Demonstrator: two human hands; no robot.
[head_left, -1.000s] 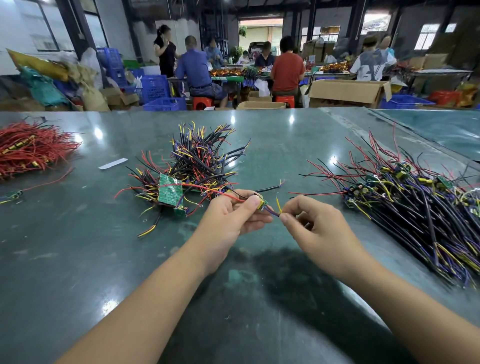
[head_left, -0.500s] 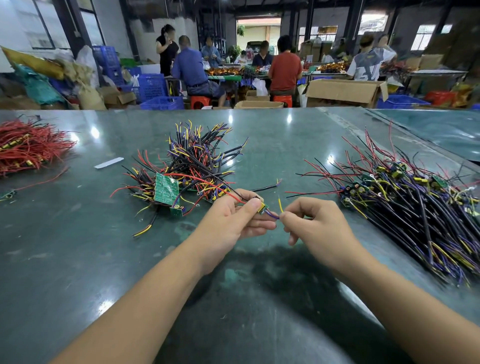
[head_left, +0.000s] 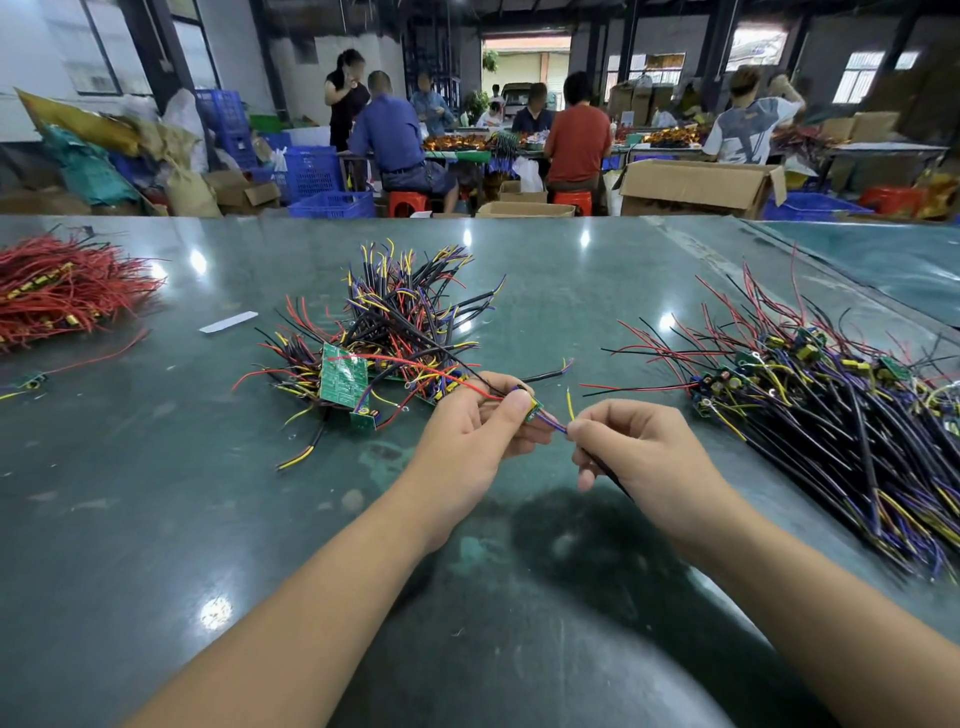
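Green board (head_left: 535, 409) is pinched in my left hand (head_left: 475, 434) over the middle of the bench (head_left: 156, 519), my right hand (head_left: 641, 452) nipping its wires (head_left: 554, 424); I'm straightening them, I reckon, so next comes a gentle outward pull

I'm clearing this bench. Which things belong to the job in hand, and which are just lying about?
In the job: left hand, right hand, small board, blue wires.
Lying about: red wire heap, white strip, cardboard box.
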